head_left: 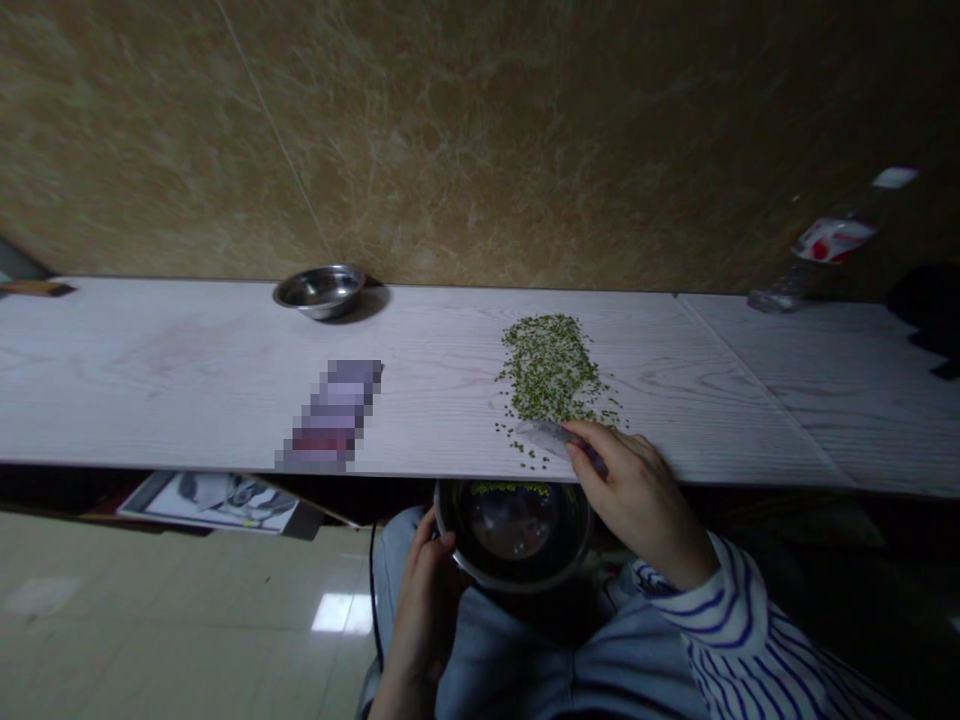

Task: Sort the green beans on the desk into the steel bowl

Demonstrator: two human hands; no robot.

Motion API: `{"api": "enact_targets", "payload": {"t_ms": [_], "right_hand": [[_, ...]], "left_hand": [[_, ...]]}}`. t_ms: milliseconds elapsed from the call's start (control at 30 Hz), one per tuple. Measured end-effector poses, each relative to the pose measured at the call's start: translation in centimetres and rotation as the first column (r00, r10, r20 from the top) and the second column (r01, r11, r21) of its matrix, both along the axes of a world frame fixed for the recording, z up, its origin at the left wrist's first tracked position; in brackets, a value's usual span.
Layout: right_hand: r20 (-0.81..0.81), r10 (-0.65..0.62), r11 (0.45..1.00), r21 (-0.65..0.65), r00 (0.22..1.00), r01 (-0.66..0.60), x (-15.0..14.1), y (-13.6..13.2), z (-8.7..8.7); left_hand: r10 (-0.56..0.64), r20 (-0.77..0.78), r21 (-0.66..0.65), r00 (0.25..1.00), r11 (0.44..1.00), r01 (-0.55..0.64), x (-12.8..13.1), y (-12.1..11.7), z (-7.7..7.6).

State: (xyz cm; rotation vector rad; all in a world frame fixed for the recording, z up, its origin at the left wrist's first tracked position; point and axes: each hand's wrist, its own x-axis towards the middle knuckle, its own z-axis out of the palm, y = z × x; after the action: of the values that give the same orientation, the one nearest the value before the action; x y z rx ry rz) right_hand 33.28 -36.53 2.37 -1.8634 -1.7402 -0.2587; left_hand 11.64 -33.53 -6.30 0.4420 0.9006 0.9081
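Marbled tan wall panels (480, 140) back a long, pale wood-grain counter (442, 390). Mung beans (551, 365) lie loose in a roughly rectangular layer right of centre, with strays toward the near edge.

Right hand (634, 485): closed in a pinch, thumb and fingers on one end of a thin, flat scraper (544, 437). Its material is hard to judge in this dim light; it may be a card or folded plastic. The scraper is held low at the near side of the beans, a position that would suit moving them along the surface.

Left hand (431, 575): partly closed on the left rim of a steel basin (514, 583). The basin is held above the lap, mouth up, its far rim just below the counter edge. This placement appears chosen so that beans crossing the edge would drop inside.

Containers:
- Steel basin: green beans along the far inner side; shiny metal across the bottom.
- Small steel bowl (330, 308): near the wall, left of the beans; no contents visible.
- Plastic bottle (832, 240): white-capped, red-and-white label, standing near the wall at right.
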Motion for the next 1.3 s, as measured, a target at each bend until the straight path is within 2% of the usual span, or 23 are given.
{"api": "enact_targets", "payload": {"t_ms": [267, 567, 733, 900, 1067, 1300], "right_hand": [[-0.013, -0.058, 0.998, -0.011, 0.998, 0.057, 0.1, 0.8, -0.1], [-0.025, 0.024, 0.996, -0.084, 0.999, -0.026, -0.4, 2.9, 0.1], [-0.006, 0.061, 0.988, -0.142, 0.998, -0.061, -0.4, 2.7, 0.5], [0.005, 0.049, 0.988, -0.147, 0.999, -0.048, -0.8, 3.0, 1.0], [0.035, 0.091, 0.982, -0.167, 0.995, -0.084, -1.5, 3.5, 1.0], [0.033, 0.166, 0.974, -0.162, 0.986, -0.158, -1.6, 2.4, 0.9]], "left_hand": [[-0.003, -0.017, 0.020, 1.000, 1.000, 0.003, -0.3, 0.0, 0.0], [0.049, -0.045, 0.000, 0.998, 0.999, -0.049, -0.5, 0.4, 0.0], [0.045, -0.036, 0.029, 0.998, 0.999, -0.044, -1.3, 0.8, 0.1], [0.062, -0.054, 0.027, 0.997, 0.998, -0.061, -1.5, 1.0, 0.5], [0.048, -0.032, 0.020, 0.998, 0.999, -0.047, -1.4, 1.0, 0.6], [0.048, -0.043, 0.038, 0.998, 0.998, -0.047, -1.3, 0.9, 0.8]]}}
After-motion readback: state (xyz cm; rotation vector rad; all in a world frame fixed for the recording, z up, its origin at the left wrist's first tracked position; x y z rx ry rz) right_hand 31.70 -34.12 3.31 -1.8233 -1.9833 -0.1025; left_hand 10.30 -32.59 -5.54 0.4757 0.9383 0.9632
